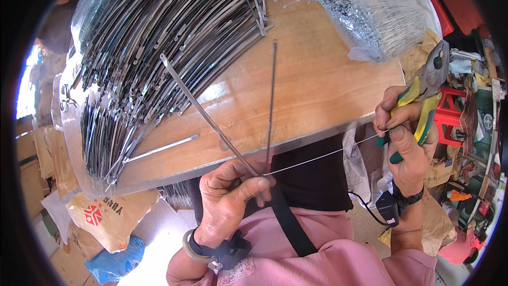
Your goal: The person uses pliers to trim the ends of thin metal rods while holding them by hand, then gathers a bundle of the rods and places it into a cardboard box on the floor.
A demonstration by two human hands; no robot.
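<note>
My left hand (235,193), at the table's near edge, pinches a silvery flat metal strip (211,119) and a thinner dark strip (272,95) at their lower ends. They spread apart upward in a V; whether they are one bent piece I cannot tell. A thin wire (328,153) runs from this pinch across to my right hand (407,143), whose thumb and finger close on its far end. That same hand also grips pliers (435,69) with yellow and green handles, their grey head pointing up and away. My fingers partly hide the strips' lower ends.
A large pile of metal strips (174,32) covers the left of the wooden table (317,90). One loose strip (161,148) lies near the front edge. A plastic-wrapped bundle of wires (375,16) sits at the back right. Red stools (450,114) stand beyond the right side.
</note>
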